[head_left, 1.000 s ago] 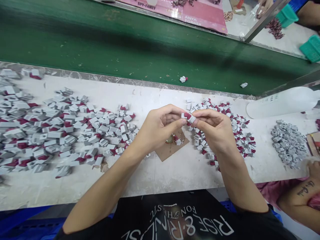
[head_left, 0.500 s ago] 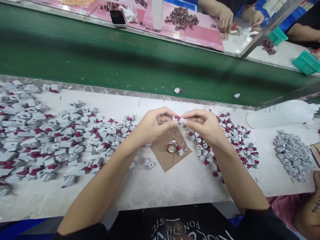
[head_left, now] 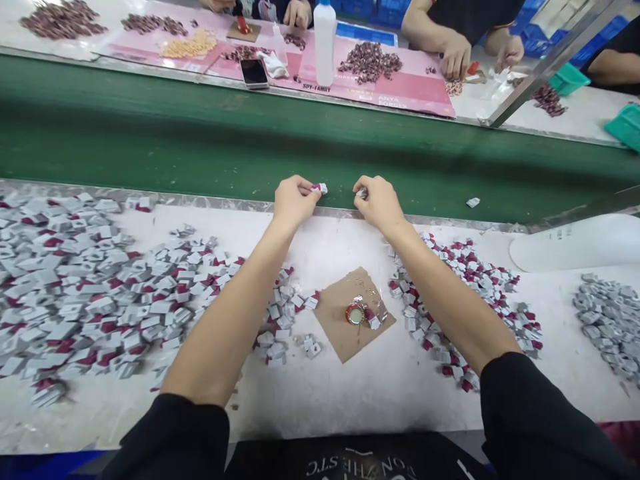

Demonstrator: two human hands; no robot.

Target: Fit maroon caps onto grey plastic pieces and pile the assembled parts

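And both hands have swung forward, away from over the cardboard and out to the green strip, the two now apart instead of meeting at one piece. My left grip (head_left: pixel 294 201) is clamped on a white-and-maroon piece (head_left: pixel 319 189), thumb and fingertips together on it. To its right, my right grip (head_left: pixel 379 201) has its fingers closed about a pale piece (head_left: pixel 362 193); whether that one is lifted off the green strip (head_left: pixel 200 153), I can't tell.

Farther right of the grips, a lone pale part (head_left: pixel 473 202) lies on the same strip. Nearer me, below the gap between the grips, the cardboard square (head_left: pixel 343 339) sits on the tabletop (head_left: pixel 325 407), carrying a red-rimmed round item (head_left: pixel 355 314) and, just beside it, another maroon-and-white part (head_left: pixel 373 320). Left of that spreads the big heap (head_left: pixel 100 287); right of it, partly under my right forearm, a smaller mixed heap (head_left: pixel 460 267). Out at far right come a grey heap (head_left: pixel 610 320) and a white bottle (head_left: pixel 575 243) on its side. Beyond the grips, across the strip, a co-worker's hands (head_left: pixel 456 57) are at a pink sheet (head_left: pixel 415 93) near dark parts (head_left: pixel 370 61).
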